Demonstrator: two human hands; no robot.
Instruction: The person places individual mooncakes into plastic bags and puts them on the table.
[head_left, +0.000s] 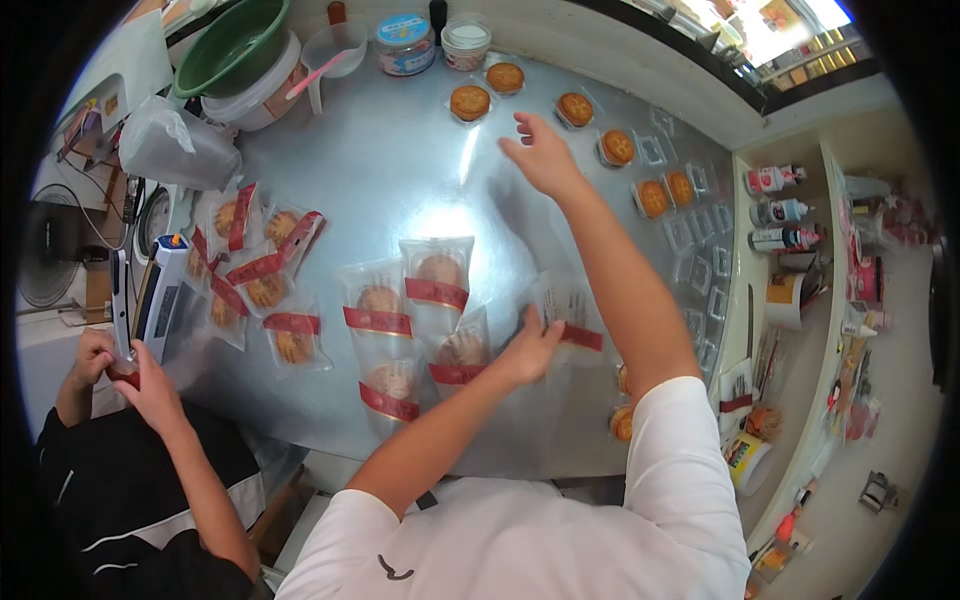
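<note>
My left hand (529, 349) holds a clear plastic bag (568, 319) with a red band, low over the steel table. My right hand (538, 154) reaches over the far part of the table, its fingers apart and nothing seen in them. Beyond it are round baked pastries in clear trays, among them one pastry (576, 109) just past the fingers and another (470, 103) to the left. Several bagged pastries with red bands, such as one bag (439, 277), lie to the left of my left hand.
A co-worker's hands (154, 390) hold a bag by a bag sealer (161, 285) at the left. Near it lies a pile of bagged pastries (259, 277). Empty clear trays (697, 274) line the right edge. A green basin (232, 49) and tubs stand at the back left.
</note>
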